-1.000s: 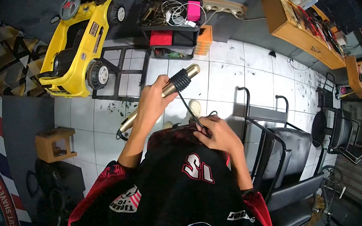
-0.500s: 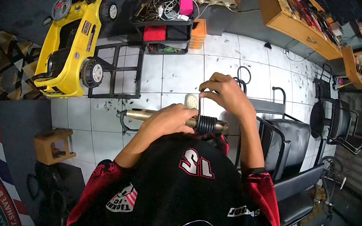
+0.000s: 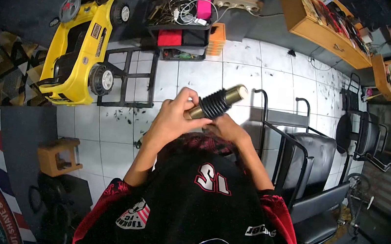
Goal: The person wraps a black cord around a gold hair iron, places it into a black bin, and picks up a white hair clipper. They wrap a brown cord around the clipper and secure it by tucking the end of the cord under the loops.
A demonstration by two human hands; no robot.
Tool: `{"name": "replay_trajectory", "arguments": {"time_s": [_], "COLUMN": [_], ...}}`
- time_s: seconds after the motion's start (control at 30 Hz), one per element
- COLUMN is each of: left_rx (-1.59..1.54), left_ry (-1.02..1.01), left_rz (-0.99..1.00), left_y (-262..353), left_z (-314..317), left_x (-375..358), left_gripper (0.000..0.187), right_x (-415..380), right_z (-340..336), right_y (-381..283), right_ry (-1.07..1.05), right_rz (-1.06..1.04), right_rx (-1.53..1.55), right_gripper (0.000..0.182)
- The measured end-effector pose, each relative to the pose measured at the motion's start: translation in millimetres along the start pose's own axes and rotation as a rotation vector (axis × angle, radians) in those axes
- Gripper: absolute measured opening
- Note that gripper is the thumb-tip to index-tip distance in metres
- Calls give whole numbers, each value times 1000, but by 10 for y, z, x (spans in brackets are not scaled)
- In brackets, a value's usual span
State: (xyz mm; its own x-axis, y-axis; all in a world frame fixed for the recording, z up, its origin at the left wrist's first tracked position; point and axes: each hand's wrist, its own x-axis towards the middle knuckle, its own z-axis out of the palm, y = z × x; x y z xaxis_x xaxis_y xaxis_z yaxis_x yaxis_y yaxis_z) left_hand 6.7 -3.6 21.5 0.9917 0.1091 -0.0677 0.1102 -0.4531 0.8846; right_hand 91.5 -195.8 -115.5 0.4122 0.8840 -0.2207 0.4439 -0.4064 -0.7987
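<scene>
A gold rod-shaped appliance (image 3: 236,94) is tilted up to the right in front of my chest, its round pale end at the top right. Black cord (image 3: 213,103) is wound in several tight turns round its middle. My left hand (image 3: 172,115) grips the lower gold part, thumb below and fingers above. Just under the coil, my right hand (image 3: 228,128) is closed against the cord, its fingertips partly hidden behind the turns.
Black padded chairs (image 3: 306,159) stand at right. A yellow toy car (image 3: 79,50) and a black metal frame (image 3: 127,78) are at left. Ahead are a black storage cart (image 3: 177,33) and an orange crate stack (image 3: 216,41). Dark tufts lie on the white tiles.
The appliance has swung from level to tilted, its pale end rising. My right hand has come down from holding a cord length above to just below the coil. The left hand has shifted its grip.
</scene>
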Motion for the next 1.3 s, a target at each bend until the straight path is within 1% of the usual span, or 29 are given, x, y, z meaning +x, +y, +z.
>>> {"name": "replay_trajectory", "arguments": {"time_s": [0.03,0.07,0.13,0.17,0.27,0.3,0.37,0.4,0.43,0.47,0.5,0.57,0.6,0.63,0.67,0.73,0.77,0.8,0.87,0.97,1.07,1.1,1.17,1.2,1.27,1.3], "left_rx": [-16,-32,-34,-24,4,25,60,77,94,111,58,62,63,54,-6,-125,-155,-176,-461,-613,-428,-425,-402,-390,-222,-123], "left_ry": [53,106,127,140,199,240,310,306,302,296,271,173,124,-12,-14,-14,-19,-74,-262,-258,-287,-270,-232,-210,-124,-92], "left_rz": [-9,-19,-59,-69,-85,-76,-64,-52,-40,-30,-25,-110,-155,-162,-167,-177,-120,-124,-392,-517,-345,-289,-290,-291,-298,-297], "left_y": [-15,-35,-90,-105,-86,-102,-214,-249,-273,-313,-365,-404,-399,-527,-594,-702,-811,-774,-684,-705,-814,-812,-810,-820,-838,-751], "left_z": [10,21,31,34,25,23,22,33,45,60,78,83,77,90,156,305,374,378,305,322,248,216,184,159,176,161], "left_x": [10,18,23,24,22,39,103,117,126,132,142,109,94,103,92,53,37,56,29,29,4,-10,-20,-18,-8,-4], "left_gripper": [49,48,46,46,44,44,43,43,43,43,43,43,43,39,38,36,35,35,35,33,28,30,30,29,28,28], "right_x": [-49,-73,-112,-150,-275,-299,-350,-372,-382,-393,-407,-428,-431,-433,-431,-439,-440,-438,-428,-453,-451,-458,-481,-482,-505,-501], "right_z": [-86,-59,-38,-14,-266,-286,-399,-421,-367,-363,-370,-445,-471,-492,-502,-503,-506,-517,-543,-627,-623,-630,-639,-646,-660,-659], "right_y": [-187,-156,-162,-187,-470,-535,-712,-762,-792,-807,-834,-941,-982,-1008,-1016,-981,-968,-976,-1020,-1040,-1018,-1021,-1045,-1047,-1052,-1099], "right_ry": [-45,17,140,304,280,370,385,393,454,438,422,388,407,424,442,448,450,472,516,491,510,494,457,429,374,349], "right_rz": [43,-42,-213,-299,-148,-52,82,148,75,32,-11,-65,-79,-94,-111,-73,-56,-48,-28,39,40,53,75,53,13,43], "right_rx": [46,6,-73,17,318,346,288,257,220,170,121,30,46,60,74,100,113,134,176,107,87,83,74,44,-15,-14], "right_gripper": [17,18,19,18,17,18,20,20,22,21,21,23,23,23,23,23,23,21,18,18,20,21,22,21,21,18]}}
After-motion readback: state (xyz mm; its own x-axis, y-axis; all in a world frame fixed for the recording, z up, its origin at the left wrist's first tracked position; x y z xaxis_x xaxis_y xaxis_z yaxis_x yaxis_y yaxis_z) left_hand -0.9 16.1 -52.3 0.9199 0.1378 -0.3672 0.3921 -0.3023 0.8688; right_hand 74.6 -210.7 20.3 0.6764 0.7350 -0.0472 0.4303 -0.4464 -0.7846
